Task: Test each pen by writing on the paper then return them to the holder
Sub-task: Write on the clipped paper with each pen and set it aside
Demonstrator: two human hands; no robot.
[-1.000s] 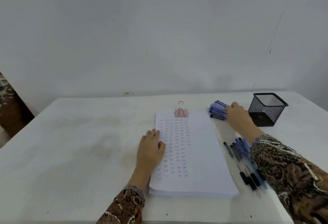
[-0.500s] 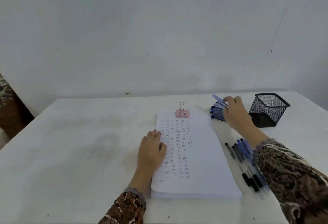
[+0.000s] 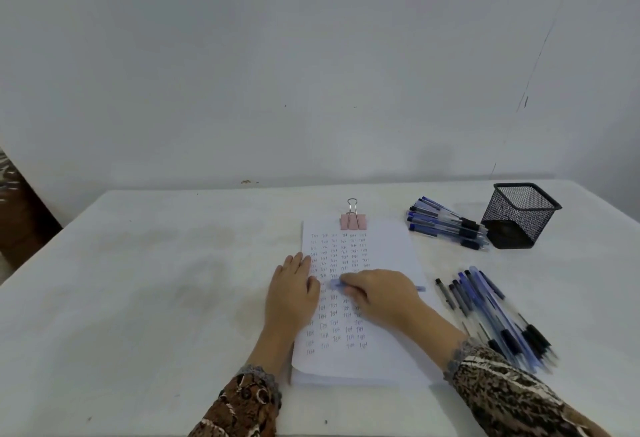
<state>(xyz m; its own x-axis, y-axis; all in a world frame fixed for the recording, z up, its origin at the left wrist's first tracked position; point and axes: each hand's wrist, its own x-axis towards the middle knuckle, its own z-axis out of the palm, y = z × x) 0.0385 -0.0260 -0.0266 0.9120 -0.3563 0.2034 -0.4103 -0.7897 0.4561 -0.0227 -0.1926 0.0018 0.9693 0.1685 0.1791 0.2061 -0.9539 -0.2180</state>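
Observation:
A stack of white paper covered with rows of small written marks lies in the middle of the table, held by a pink binder clip at its top. My left hand rests flat on the paper's left edge. My right hand grips a blue pen lying low over the middle of the sheet, its back end sticking out to the right. A black mesh holder stands at the far right with no pens showing in it. Several blue pens lie just left of the holder.
A second heap of several blue and black pens lies right of the paper near my right sleeve. The white table meets a plain wall at the back. A dark brown object shows beyond the table's left edge.
My right hand lifted one blue pen from the pile by the holder and brought it left and toward me onto the paper. My left hand stayed on the paper's edge.

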